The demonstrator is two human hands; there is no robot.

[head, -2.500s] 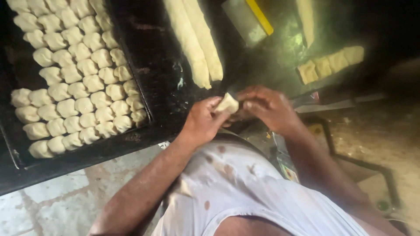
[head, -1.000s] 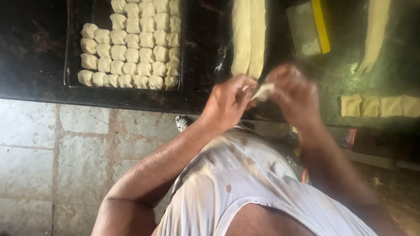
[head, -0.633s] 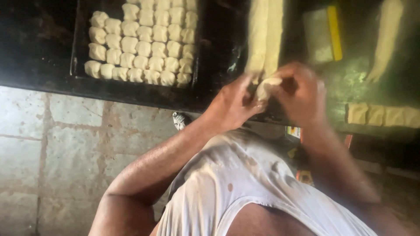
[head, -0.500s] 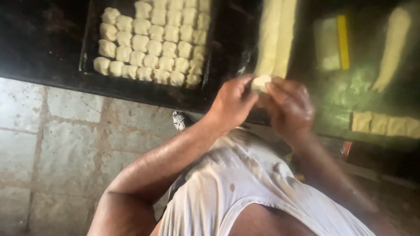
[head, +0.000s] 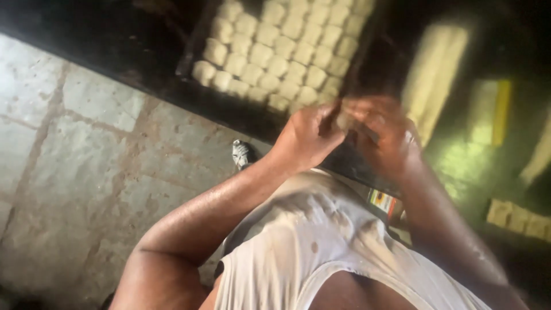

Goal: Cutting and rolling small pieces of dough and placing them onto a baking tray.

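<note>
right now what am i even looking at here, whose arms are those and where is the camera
The camera is worn on a person's head and looks down, so you see that person's own chest in a stained white sleeveless shirt and both bare arms reaching forward. There is no machine here.

The left hand and the right hand meet in front of the body, pressed around a small pale piece of dough; it is blurred, so its shape is hard to tell.

Ahead is a dark worktop. On it sits a dark tray filled with rows of small dough pieces. To the right lie long dough logs, a flat tool with a yellow edge and some cut square dough pieces. Below the worktop is a stone-slab floor.
</note>
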